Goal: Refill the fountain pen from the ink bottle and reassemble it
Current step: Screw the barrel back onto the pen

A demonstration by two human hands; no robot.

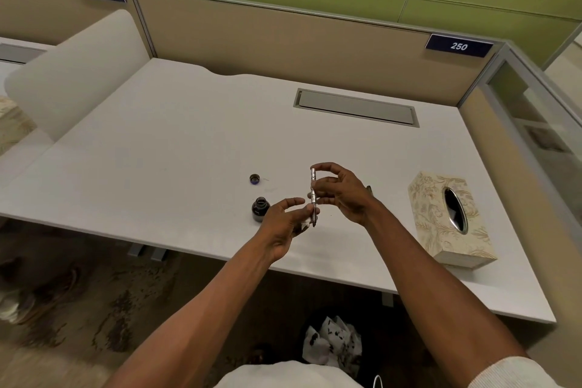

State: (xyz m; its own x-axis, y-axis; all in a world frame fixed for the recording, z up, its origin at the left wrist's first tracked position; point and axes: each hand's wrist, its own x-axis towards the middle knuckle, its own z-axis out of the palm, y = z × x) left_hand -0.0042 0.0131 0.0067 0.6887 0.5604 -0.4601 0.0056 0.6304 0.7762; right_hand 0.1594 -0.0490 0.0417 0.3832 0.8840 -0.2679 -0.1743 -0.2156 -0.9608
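A slim patterned silver fountain pen (312,190) stands nearly upright above the white desk (189,135). My right hand (341,190) pinches its upper part between thumb and fingers. My left hand (288,224) holds its lower end, together with a scrap of white tissue. The open dark ink bottle (260,208) stands on the desk just left of my left hand. Its round cap (254,179) lies apart, farther back on the desk. A dark pen part (369,189) peeks out behind my right wrist.
A floral tissue box (447,217) sits at the right near the desk's front edge. A grey cable hatch (356,107) is set into the desk at the back. A bin with ink-stained tissues (330,343) stands under the desk. Partition walls close the back and right.
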